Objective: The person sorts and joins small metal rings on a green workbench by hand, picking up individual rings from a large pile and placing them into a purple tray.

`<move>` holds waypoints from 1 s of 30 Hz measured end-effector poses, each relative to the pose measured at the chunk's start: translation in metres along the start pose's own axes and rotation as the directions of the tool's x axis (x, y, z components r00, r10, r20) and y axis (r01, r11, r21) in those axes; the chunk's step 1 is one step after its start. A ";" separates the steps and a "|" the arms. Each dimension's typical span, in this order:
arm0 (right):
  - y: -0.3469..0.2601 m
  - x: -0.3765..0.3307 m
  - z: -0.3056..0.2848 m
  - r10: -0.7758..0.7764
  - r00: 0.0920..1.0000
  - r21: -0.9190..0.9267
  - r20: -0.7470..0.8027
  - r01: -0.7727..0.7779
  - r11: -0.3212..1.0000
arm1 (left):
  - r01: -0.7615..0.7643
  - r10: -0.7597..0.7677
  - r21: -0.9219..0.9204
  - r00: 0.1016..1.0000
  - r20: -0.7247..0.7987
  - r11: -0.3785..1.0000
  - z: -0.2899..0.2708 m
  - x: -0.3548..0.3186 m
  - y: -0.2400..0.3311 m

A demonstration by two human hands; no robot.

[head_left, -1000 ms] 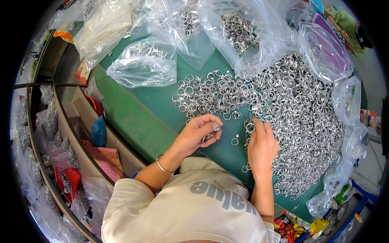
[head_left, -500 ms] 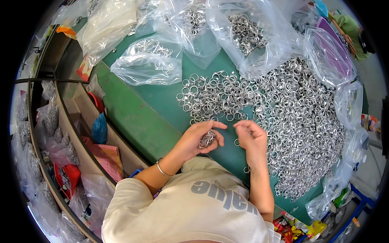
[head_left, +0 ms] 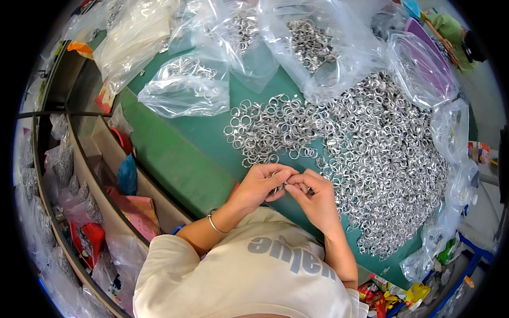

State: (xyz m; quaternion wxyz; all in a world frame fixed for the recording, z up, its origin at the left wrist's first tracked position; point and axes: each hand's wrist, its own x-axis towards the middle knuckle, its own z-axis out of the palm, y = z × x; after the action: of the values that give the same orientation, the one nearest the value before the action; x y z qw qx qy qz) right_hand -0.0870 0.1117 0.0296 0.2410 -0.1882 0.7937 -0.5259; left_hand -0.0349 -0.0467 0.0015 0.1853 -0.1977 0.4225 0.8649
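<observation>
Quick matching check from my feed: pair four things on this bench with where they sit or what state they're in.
Things:
1. left hand
2. loose pile of metal rings
3. clear bag with few rings
4. thin bracelet

Places or states:
A. on the left wrist
B. spread over the green table, right of centre
C. meeting the right hand around a few rings
D. lying on the table at the upper left

Pairs: 1-C, 2-B, 3-D, 4-A

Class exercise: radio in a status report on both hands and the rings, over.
Left hand and right hand together, pinching a few metal rings. Big ring pile just beyond on green table. Nothing in the way.
</observation>
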 end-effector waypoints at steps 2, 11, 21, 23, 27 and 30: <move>-0.001 -0.004 0.003 -0.040 0.998 -0.017 -0.043 0.040 0.999 | 0.016 -0.015 0.033 0.999 -0.038 0.999 0.003 0.000 0.001; -0.013 -0.057 -0.170 -0.340 0.319 -0.400 -0.885 -0.145 0.905 | 0.044 -0.035 -0.118 0.997 0.074 0.992 0.007 0.018 -0.015; 0.018 -0.033 -0.239 -0.308 0.428 -0.410 -0.850 -0.168 0.897 | -0.010 0.023 0.106 0.992 -0.124 0.994 0.000 -0.003 -0.009; 0.015 -0.016 -0.162 -0.136 0.782 -0.110 -0.608 0.086 0.990 | -0.056 0.096 0.242 0.983 -0.158 0.969 -0.003 -0.008 0.000; -0.007 0.028 -0.045 -0.213 0.960 -0.455 -0.181 0.111 0.884 | -0.267 0.513 0.652 0.831 -0.218 0.710 -0.003 -0.009 0.005; 0.008 0.050 -0.001 -0.406 0.908 -0.616 -0.105 0.261 0.744 | -0.315 0.745 0.868 0.661 -0.090 0.384 0.000 0.001 0.009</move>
State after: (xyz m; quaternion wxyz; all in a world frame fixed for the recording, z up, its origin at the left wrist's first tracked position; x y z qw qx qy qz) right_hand -0.1284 0.0883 0.0130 -0.0224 -0.3303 0.8924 -0.3068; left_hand -0.0404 -0.0512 0.0069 -0.1553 -0.1441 0.8310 0.5143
